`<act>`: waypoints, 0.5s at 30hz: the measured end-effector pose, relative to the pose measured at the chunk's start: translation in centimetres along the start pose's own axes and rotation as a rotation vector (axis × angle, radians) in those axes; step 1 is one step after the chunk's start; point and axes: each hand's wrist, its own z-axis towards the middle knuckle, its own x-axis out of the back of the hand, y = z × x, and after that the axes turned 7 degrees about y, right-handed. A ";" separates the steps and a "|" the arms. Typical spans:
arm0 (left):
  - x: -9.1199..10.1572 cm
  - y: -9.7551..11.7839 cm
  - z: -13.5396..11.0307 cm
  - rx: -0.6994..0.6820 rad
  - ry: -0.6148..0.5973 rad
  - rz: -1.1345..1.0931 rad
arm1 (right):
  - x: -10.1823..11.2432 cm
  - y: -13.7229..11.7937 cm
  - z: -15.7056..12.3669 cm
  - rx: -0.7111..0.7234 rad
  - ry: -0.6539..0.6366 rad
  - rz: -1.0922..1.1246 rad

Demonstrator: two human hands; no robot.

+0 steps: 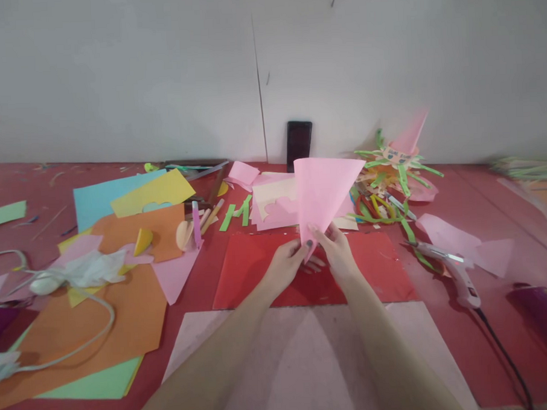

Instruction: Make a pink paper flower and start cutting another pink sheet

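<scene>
A pink paper cone [321, 194] is held upright above a red sheet [253, 272], wide end up and tip down. My left hand [285, 266] pinches the cone's lower left edge near the tip. On the other side, my right hand [336, 250] grips the lower right edge, fingers closed on the paper. Both forearms reach in from the bottom over a pale pink sheet [307, 360].
Orange [101, 321], blue [96, 197] and yellow [152, 192] sheets with scraps and a white cable lie left. A glue gun [455, 272] with a black cord lies right. A black phone [298, 143] leans on the wall. Green strips and a paper craft [396, 163] sit back right.
</scene>
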 end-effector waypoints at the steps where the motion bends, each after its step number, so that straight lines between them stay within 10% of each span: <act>1: 0.0 0.0 0.0 0.007 0.001 -0.002 | 0.0 0.0 0.0 -0.006 0.000 0.006; 15: 0.2 0.4 0.1 0.042 0.027 -0.104 | 0.5 0.0 0.2 -0.088 0.013 0.144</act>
